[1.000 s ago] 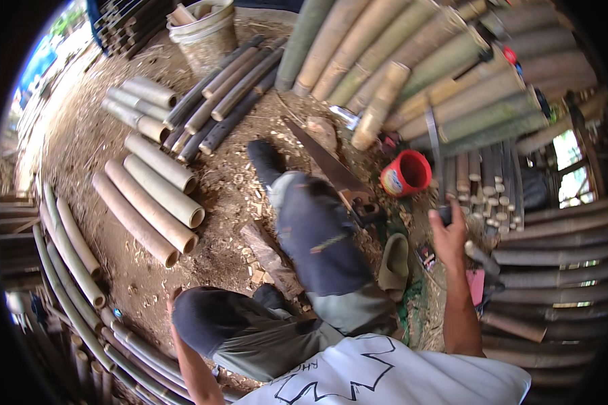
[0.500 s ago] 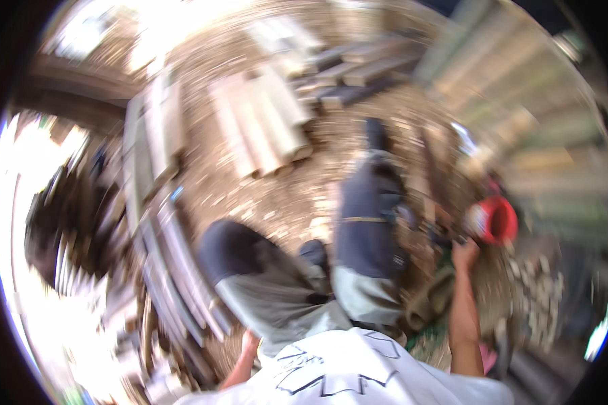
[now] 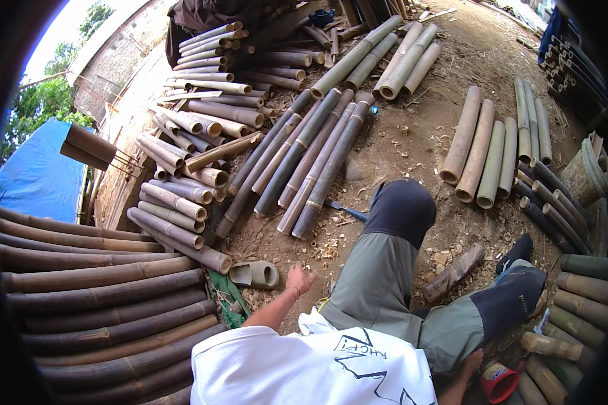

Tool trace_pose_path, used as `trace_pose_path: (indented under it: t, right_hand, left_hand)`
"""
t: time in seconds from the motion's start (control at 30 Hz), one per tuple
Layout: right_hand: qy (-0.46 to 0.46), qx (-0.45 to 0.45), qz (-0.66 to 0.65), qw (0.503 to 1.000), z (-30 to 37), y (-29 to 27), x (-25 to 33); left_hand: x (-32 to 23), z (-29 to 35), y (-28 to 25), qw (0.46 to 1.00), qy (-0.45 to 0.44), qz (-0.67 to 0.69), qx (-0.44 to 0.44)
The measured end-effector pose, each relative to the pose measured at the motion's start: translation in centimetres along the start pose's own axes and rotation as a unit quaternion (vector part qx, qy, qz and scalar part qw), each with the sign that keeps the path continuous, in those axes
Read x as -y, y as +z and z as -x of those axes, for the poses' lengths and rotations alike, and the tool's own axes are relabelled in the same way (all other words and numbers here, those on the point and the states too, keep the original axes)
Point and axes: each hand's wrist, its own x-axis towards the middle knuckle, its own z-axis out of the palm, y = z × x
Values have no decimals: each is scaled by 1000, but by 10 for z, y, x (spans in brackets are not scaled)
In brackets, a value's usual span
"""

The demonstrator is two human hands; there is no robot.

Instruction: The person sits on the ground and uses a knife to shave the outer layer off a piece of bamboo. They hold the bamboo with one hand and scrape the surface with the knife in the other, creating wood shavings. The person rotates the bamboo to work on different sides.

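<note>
My left hand point(image 3: 300, 278) is low over the chip-strewn dirt beside my left leg, fingers loosely apart with nothing visible in them. Just left of it lies an olive slip-on sandal point(image 3: 255, 275), against green netting point(image 3: 231, 299). At the lower right, my right hand point(image 3: 473, 362) is beside my other leg, at a small red round container point(image 3: 499, 383) with a pale label. The container is tilted, its red mouth showing. It appears to be in that hand's grip, though the fingers are mostly hidden.
Long bamboo poles point(image 3: 115, 290) are stacked at the left, more point(image 3: 588, 297) at the right. Cut bamboo lengths point(image 3: 317, 162) lie ahead, with another row point(image 3: 479, 152) farther right. A short log point(image 3: 454, 272) lies between my legs; a dark-bladed tool point(image 3: 348, 210) lies near my left knee.
My body and view have swung round to the right. The sandal, earlier by my right arm, is now left of my left hand. The red container has travelled along with my right hand.
</note>
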Motion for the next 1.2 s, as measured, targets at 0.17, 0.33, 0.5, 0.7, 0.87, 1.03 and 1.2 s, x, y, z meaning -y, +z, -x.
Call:
trace_pose_path:
  t: [0.17,0.33,0.5,0.7,0.87,1.03,1.2]
  right_hand:
    - [58,-26,-209,976,-2,-68,1]
    - [-5,-68,-561,825,23,-132,49]
    - [-166,-146,-693,686,84,-259,100]
    - [-207,-226,-629,715,158,-324,176]
    - [-316,-238,-505,767,160,-330,233]
    - [-469,-386,-218,764,158,-299,301]
    - [-476,-375,-236,760,151,-297,322]
  left_hand:
    - [-8,-83,-5,963,-169,175,-117]
    - [26,-152,-27,937,-173,257,-160]
    - [-29,-136,13,912,-167,323,-189]
    - [-32,-122,7,933,-103,294,-179]
    - [-84,-104,2,984,-73,88,-134]
    - [-75,-117,-2,989,-23,86,-118]
    - [-79,-134,-23,999,31,27,3]
